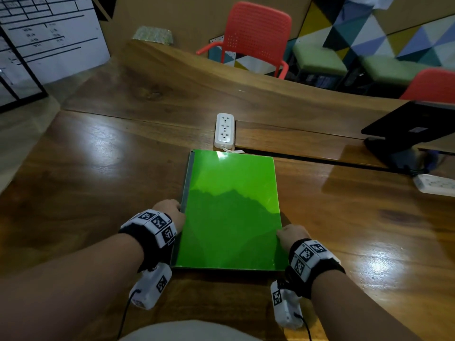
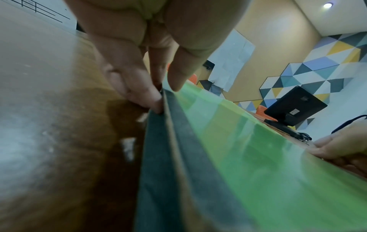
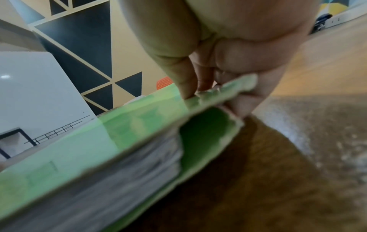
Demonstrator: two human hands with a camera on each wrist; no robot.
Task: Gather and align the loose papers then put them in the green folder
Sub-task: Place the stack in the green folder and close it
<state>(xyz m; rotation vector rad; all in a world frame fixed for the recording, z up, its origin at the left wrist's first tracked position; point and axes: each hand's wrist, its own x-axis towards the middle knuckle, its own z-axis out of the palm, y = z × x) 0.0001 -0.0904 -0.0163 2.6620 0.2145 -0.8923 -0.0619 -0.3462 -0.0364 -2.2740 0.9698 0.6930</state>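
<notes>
The green folder (image 1: 231,210) is laid closed on the table (image 1: 98,168), just in front of a white power strip (image 1: 223,130), and it is gripped at both long edges. The left hand (image 1: 170,212) is curled at the dark spine, the thumb set on the cover and the fingertips (image 2: 151,100) tucked against the spine edge. The right hand (image 1: 291,236) is closed on the open edge, the thumb pressed on top and the other fingers hooked beneath the back cover. In the right wrist view the papers (image 3: 139,160) are seen stacked inside between the covers, their edges set a little back from the folder's lip.

The task is judged nearly finished; only the squaring and release seem to be left. For this step to be done well, the folder should be kept flat, both edges should be pressed down evenly so that no sheet is pushed out, and the fingers under the right edge should be drawn out sideways rather than lifted.
</notes>
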